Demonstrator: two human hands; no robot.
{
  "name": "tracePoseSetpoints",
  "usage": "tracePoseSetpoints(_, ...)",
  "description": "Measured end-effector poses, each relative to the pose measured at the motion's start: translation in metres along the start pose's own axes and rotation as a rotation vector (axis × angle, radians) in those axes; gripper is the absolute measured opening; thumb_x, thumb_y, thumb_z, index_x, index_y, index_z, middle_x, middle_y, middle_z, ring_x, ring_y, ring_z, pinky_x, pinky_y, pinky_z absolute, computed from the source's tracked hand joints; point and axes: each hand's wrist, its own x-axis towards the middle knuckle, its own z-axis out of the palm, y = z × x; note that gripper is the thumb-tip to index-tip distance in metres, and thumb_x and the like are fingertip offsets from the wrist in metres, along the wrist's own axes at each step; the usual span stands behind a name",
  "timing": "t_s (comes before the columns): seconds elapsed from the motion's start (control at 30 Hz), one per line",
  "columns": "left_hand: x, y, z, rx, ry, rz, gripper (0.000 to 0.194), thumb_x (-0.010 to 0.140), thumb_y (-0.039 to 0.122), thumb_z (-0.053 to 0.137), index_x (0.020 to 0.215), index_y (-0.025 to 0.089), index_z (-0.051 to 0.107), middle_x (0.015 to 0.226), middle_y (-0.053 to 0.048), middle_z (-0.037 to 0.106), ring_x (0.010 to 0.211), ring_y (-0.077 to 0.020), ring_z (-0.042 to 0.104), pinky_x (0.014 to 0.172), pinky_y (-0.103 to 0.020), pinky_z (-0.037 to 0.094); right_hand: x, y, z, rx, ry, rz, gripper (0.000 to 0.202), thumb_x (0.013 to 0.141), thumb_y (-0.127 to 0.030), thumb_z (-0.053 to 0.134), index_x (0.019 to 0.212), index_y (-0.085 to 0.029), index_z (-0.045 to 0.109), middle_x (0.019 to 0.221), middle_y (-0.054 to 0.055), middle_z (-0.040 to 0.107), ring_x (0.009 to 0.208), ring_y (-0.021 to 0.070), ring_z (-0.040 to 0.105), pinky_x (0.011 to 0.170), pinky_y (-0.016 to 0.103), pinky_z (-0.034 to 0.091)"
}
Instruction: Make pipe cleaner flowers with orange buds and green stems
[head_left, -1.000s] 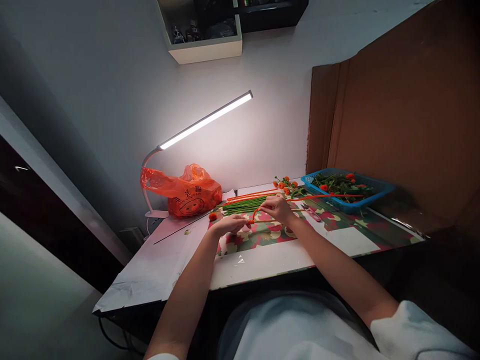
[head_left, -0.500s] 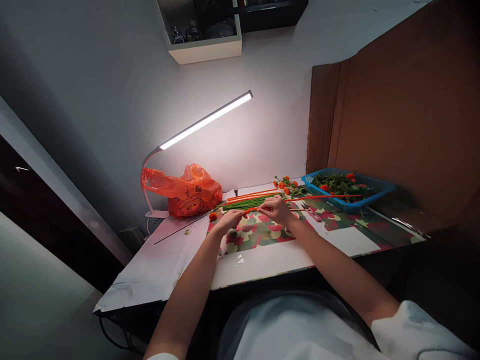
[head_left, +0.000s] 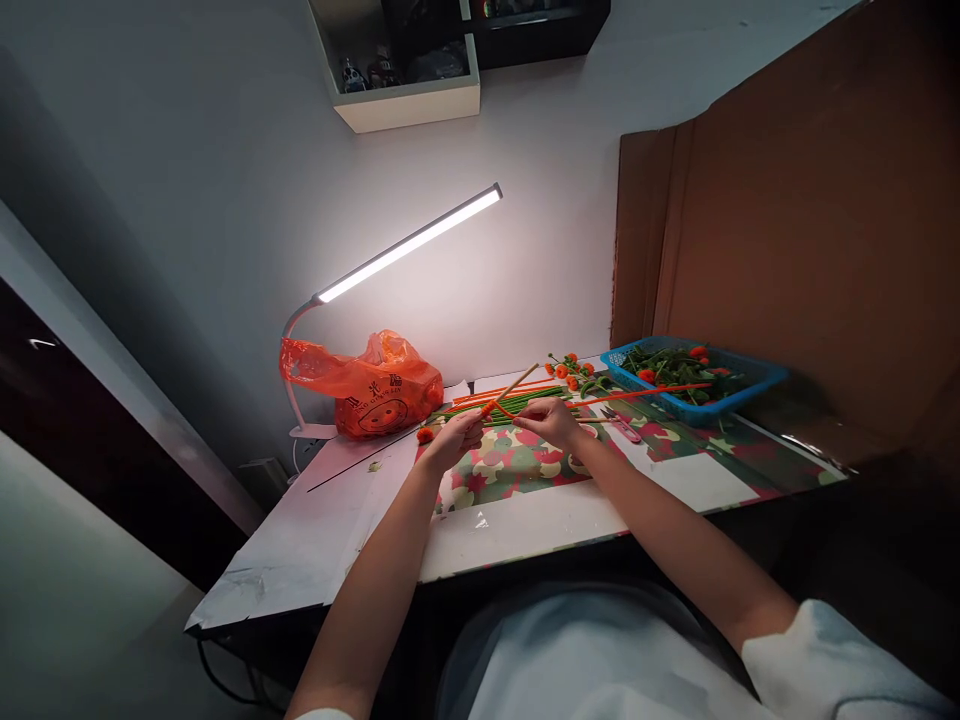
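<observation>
My left hand [head_left: 456, 440] is closed round a thin tan stick [head_left: 517, 383] that slants up to the right. Orange pipe cleaner [head_left: 504, 409] is coiled about the stick just beyond my left fingertips. From that coil the strand runs to my right hand [head_left: 551, 420], whose fingers pinch it, and its loose end stretches right past the basket. Behind my hands lie a bundle of green pipe cleaners [head_left: 551, 397] and some straight orange ones [head_left: 466, 401]. Beside my left hand rests one orange pompom-like flower [head_left: 425, 436].
Several orange flowers [head_left: 571, 383] lie at the back. A blue basket [head_left: 726, 405] holds flowers and leaves, with pink-handled cutters [head_left: 627, 430] nearby. An orange plastic bag [head_left: 386, 390] sits by the lit lamp [head_left: 412, 240]. Cardboard [head_left: 780, 230] stands at right; a thin dark rod [head_left: 352, 466] lies left.
The stick has tipped from nearly level to slanting up to the right. My right hand has shifted slightly left and down, away from the coil, with the orange strand between its fingers.
</observation>
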Motion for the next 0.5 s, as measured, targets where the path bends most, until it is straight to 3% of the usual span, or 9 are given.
tracePoseSetpoints(0.23, -0.002, -0.001, -0.002, 0.0, -0.182, 0.0, 0.03, 0.08, 0.042, 0.061, 0.077, 0.013, 0.055, 0.051, 0.01, 0.021, 0.044, -0.0038, 0.016, 0.046, -0.019, 0.017, 0.0, -0.001, -0.001, 0.018, -0.019, 0.044, 0.036, 0.077, -0.048, 0.063, 0.063, -0.015, 0.065, 0.062, 0.004, 0.061, 0.055, 0.012, 0.05, 0.049, 0.024, 0.036)
tracePoseSetpoints(0.5, -0.008, 0.001, 0.002, 0.078, -0.274, -0.076, 0.034, 0.08, 0.046, 0.062, 0.077, 0.013, 0.055, 0.051, 0.009, 0.022, 0.045, -0.0043, 0.017, 0.049, -0.022, 0.02, 0.0, 0.01, 0.003, 0.069, -0.017, 0.079, 0.033, 0.074, -0.047, 0.066, 0.069, -0.015, 0.07, 0.064, 0.005, 0.064, 0.055, 0.0131, 0.053, 0.048, 0.023, 0.037)
